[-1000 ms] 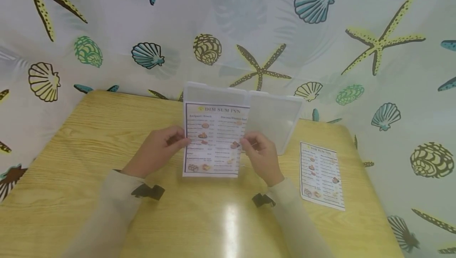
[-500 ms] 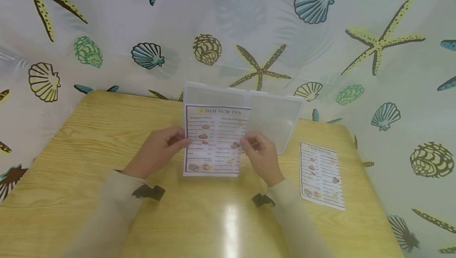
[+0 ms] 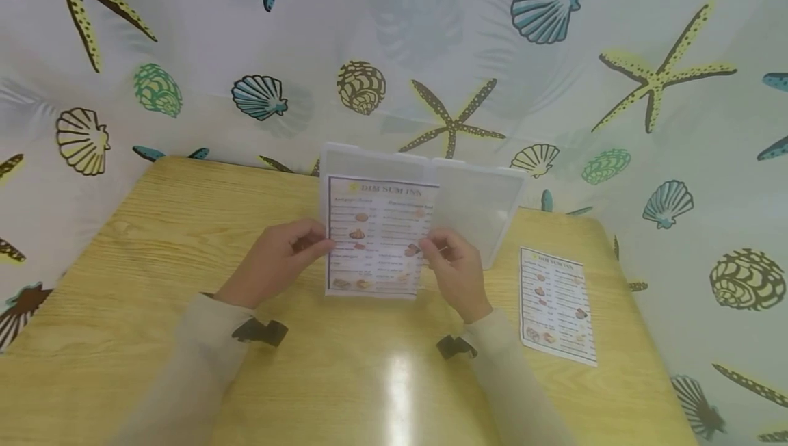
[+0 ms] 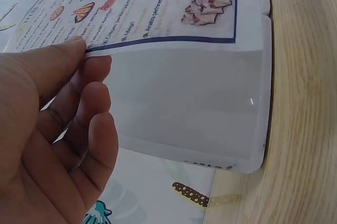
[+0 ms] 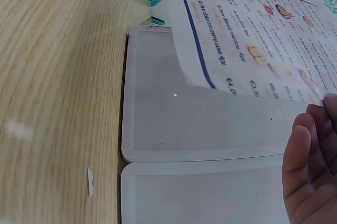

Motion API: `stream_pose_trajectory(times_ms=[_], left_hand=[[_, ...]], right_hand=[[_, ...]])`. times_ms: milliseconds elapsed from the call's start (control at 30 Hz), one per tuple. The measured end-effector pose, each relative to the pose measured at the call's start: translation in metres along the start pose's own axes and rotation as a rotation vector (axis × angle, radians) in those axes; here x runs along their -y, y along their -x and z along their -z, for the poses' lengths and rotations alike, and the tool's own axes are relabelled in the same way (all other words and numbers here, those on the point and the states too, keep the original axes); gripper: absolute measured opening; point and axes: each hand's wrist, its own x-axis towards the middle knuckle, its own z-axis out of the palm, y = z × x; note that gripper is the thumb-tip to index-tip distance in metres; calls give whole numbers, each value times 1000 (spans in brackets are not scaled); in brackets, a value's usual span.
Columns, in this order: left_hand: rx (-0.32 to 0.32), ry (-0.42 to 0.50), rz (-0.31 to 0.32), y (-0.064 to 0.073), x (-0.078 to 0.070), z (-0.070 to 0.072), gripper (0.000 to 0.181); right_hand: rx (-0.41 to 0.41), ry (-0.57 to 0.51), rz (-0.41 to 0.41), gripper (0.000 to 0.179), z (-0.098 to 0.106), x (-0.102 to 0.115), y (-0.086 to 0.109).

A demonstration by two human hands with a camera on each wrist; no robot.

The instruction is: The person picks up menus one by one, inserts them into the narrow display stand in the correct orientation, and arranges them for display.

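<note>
A printed paper menu (image 3: 383, 237) headed "DIM SUM INN" is held up between both hands. My left hand (image 3: 273, 258) pinches its left edge between thumb and forefinger. The right hand (image 3: 458, 271) pinches the opposite edge. Behind the sheet, a two-panel translucent holder (image 3: 475, 210) stands opened out on the table, its left panel mostly covered by the paper in the head view. In the left wrist view, the menu (image 4: 158, 21) overlaps a holder panel (image 4: 184, 103). The right wrist view shows the sheet's lower corner apart from the holder (image 5: 210, 129).
A second menu sheet (image 3: 557, 306) of the same print lies flat on the wooden table (image 3: 338, 371), right of the right hand. A hanging cloth (image 3: 295, 22) with starfish and shells borders the table's back and sides. A small white scrap (image 5: 90, 182) lies near the holder.
The menu has risen slightly and shifted a little to the right, its lower edge swinging up toward the holder. Both hands keep their grip. The head view has shifted slightly.
</note>
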Motion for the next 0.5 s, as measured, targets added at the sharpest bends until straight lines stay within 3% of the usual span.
stream_pose_trajectory(times_ms=[333, 500], left_hand=[[-24, 7, -32, -2, 1, 1, 17], [-64, -1, -48, -3, 0, 2, 18]], right_hand=[[-10, -16, 23, 9, 3, 0, -2], [-41, 1, 23, 8, 3, 14, -2]])
